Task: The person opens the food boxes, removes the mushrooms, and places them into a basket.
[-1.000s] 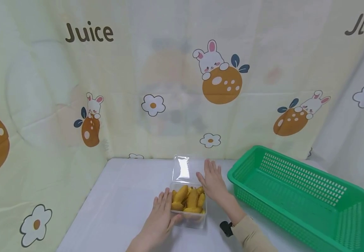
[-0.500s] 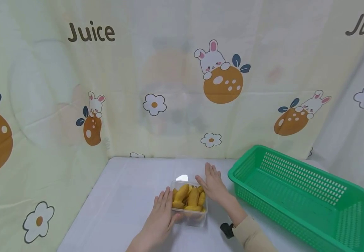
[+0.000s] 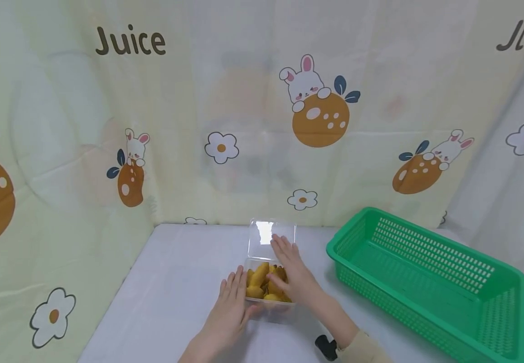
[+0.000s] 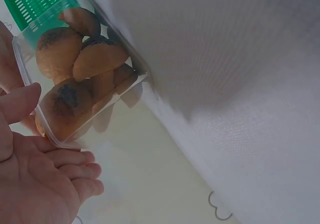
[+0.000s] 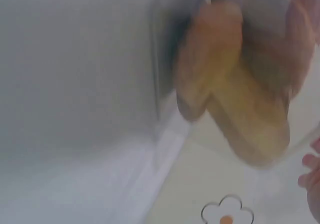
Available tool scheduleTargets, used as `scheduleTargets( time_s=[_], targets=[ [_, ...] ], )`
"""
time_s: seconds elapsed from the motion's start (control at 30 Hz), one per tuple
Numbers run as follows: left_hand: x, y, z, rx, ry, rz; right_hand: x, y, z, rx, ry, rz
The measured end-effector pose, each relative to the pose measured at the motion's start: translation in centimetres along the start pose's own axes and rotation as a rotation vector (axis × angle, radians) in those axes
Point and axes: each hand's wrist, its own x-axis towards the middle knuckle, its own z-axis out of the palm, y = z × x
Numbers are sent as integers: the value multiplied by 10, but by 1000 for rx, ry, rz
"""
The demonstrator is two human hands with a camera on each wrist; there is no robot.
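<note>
A clear plastic box [image 3: 272, 313] on the table holds several yellow-brown, mushroom-shaped pieces [image 3: 257, 281], with rounded caps and thick stems. Its clear lid [image 3: 258, 244] is hinged open at the back. Along the box's left side lies my left hand [image 3: 225, 312], fingers straight, thumb near the front rim. My right hand [image 3: 295, 277] reaches over the right part of the box, fingers extended in front of the lid and thumb over the pieces. It hides some of them. In the left wrist view, brown caps [image 4: 59, 53] with dark bluish marks show through the wall. The right wrist view is blurred.
A large green plastic basket [image 3: 380, 286] stands to the right of the box. White cloth covers the table [image 3: 176, 275]. A printed curtain [image 3: 244, 191] hangs behind. A small black object [image 3: 326, 348] is at the right wrist.
My right hand has moved left from beside the box to over it. The lid, showing only a small glare half a second ago, is fully visible again. My left hand has stayed put.
</note>
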Motion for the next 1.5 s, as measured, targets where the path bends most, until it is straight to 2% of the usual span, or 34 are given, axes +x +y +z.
scheduleTargets(
  time_s=[0.1, 0.17, 0.43, 0.6, 0.93, 1.1, 1.33, 1.5],
  targets=[
    [1, 0, 0, 4, 6, 4, -4, -7, 5, 51, -36, -77],
    [1, 0, 0, 8, 4, 3, -6, -11, 7, 80, -63, -94],
    [1, 0, 2, 11, -25, -6, -8, -14, 8, 165, -178, -35],
    [1, 0, 3, 19, -12, 7, -8, -11, 9, 181, -219, -64],
    [1, 1, 4, -3, -50, -23, 2, -5, 10, 253, -321, -104],
    [2, 0, 4, -5, -54, -41, 7, -3, 13, 252, -319, -103],
    [2, 0, 4, 39, -7, -67, 7, -2, 14, 331, -278, -64],
    [3, 1, 3, 62, 16, -82, 6, 0, 16, 362, -226, -102]
  ],
)
